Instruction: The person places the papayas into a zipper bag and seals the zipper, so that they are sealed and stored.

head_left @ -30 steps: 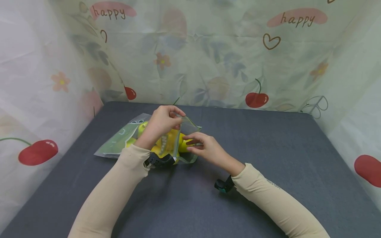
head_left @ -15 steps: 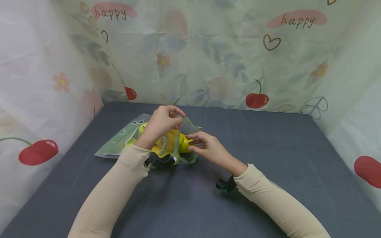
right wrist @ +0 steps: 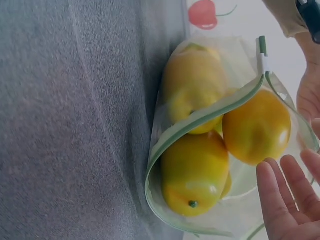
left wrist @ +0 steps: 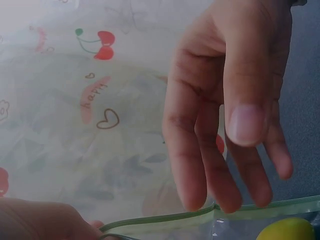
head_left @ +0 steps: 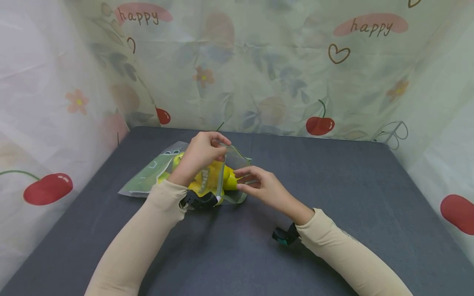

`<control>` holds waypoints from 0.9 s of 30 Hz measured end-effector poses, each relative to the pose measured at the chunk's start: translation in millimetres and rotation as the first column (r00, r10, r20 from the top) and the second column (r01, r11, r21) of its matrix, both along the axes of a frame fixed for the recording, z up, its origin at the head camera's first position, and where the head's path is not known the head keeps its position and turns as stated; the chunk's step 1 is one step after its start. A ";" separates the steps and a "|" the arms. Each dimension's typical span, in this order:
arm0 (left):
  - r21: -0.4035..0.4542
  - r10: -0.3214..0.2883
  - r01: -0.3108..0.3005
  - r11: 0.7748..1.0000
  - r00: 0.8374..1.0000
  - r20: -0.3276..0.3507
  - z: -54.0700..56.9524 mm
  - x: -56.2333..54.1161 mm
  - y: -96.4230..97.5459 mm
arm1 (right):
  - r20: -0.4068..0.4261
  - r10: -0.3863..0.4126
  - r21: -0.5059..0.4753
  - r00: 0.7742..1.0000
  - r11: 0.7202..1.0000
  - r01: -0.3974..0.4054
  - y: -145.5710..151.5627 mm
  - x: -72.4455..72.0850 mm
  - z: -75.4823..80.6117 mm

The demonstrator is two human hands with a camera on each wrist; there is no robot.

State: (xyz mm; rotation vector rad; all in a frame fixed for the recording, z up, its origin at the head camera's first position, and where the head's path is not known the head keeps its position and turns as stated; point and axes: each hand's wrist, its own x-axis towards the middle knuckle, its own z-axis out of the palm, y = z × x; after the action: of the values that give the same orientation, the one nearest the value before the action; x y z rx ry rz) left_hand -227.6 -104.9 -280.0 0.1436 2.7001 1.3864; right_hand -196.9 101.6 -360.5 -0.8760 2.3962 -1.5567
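Observation:
A clear zip bag (head_left: 142,181) with a green closure lies on its side at the back left of the table, its mouth gaping to the right. Through its wall and opening show several plump yellow fruits (right wrist: 192,167), one with a small green stem spot. A white slider (right wrist: 265,62) sits at one end of the zip. My left hand (head_left: 205,149) pinches the upper edge of the mouth and lifts it. Just outside the opening hovers my right hand (head_left: 262,183), fingers spread and gently bent, nothing between them. Behind the left hand, some fruit is hidden.
Dark grey cloth covers the table (head_left: 333,181). A patterned curtain (head_left: 274,65) with cherries and hearts closes off the back and both sides. Each wrist carries a black camera (head_left: 285,235).
My right hand has drawn back slightly to the right and down, away from the bag's mouth. The left hand and the bag have stayed in place.

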 end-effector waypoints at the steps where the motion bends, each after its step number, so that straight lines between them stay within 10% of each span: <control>1: 0.000 0.000 0.000 1.000 1.000 -0.001 -0.2 0.1 -0.1 | 0.003 0.000 0.002 1.000 1.000 0.000 0.1 1.2 0.2; 27: 0.014 0.002 -0.002 1.000 1.000 0.002 -1.6 -0.1 -1.1 | 0.114 0.116 0.062 0.987 0.990 -0.123 -11.5 22.7 -18.4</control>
State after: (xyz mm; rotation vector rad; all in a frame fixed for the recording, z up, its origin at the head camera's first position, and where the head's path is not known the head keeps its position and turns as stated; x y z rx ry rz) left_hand -227.7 -106.0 -281.6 0.1409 2.6899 1.4057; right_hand -174.2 90.2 -378.8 -0.8790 2.2624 -1.4315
